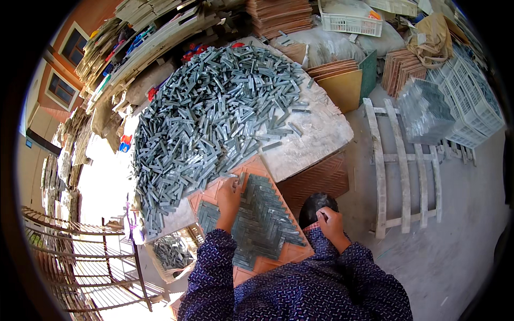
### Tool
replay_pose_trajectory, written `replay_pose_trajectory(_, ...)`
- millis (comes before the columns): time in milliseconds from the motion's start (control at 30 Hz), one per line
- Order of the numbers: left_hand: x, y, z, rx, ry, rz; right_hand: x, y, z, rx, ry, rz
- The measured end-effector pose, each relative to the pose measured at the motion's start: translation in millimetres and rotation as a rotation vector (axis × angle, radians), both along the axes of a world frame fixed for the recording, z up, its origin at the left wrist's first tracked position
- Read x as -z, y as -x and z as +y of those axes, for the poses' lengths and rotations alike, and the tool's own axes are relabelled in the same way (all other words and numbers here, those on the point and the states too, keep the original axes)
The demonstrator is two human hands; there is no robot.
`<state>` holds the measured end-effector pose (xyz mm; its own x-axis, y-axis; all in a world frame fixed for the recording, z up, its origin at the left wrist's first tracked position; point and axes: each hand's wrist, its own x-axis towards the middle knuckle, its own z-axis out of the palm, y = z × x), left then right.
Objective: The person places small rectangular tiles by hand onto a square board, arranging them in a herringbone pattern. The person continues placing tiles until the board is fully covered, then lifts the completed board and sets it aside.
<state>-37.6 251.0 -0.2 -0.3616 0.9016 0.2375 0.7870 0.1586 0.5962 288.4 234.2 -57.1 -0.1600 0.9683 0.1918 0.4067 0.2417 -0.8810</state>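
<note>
An orange-red mould board [295, 252] lies tilted in front of me, its grooves partly filled with grey-green stone strips [262, 214] in a herringbone pattern. Over its upper left part is my left hand [228, 202], fingers pinched on a small stone strip [242, 178] at the board's far edge. To the right of the board, my right hand [333, 226] is closed beside a round black thing [319, 205] near my knee. What its fingers hold, if anything, is too small to make out. A large heap of loose stone strips [214, 107] covers the table beyond.
The pale tabletop [321, 120] shows at the heap's right. A basket [187, 238] of strips stands below left. On the right are a wooden pallet [404, 160], wrapped tile stacks [425, 109] and light crates [471, 101]. Brown boards [316, 179] sit under the table's edge.
</note>
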Motion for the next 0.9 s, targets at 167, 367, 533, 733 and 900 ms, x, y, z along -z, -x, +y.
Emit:
replay_pose_trajectory(167,5,-17,3,0.124,-0.082,0.270,2,0,2,0.008,-0.010,-0.008)
replay_pose_trajectory(367,-1,-24,1,0.031,-0.118,0.228,1,1,0,0.007,-0.010,0.000)
replay_pose_trajectory(533,1,-18,4,0.080,-0.093,0.218,5,1,0,0.008,-0.011,0.000)
replay_pose_trajectory(733,0,-17,8,0.056,-0.035,0.061,-3,0,2,0.005,0.050,-0.025)
replay_pose_trajectory(900,2,-5,6,0.100,-0.009,0.074,-4,3,0,-0.001,0.050,-0.042)
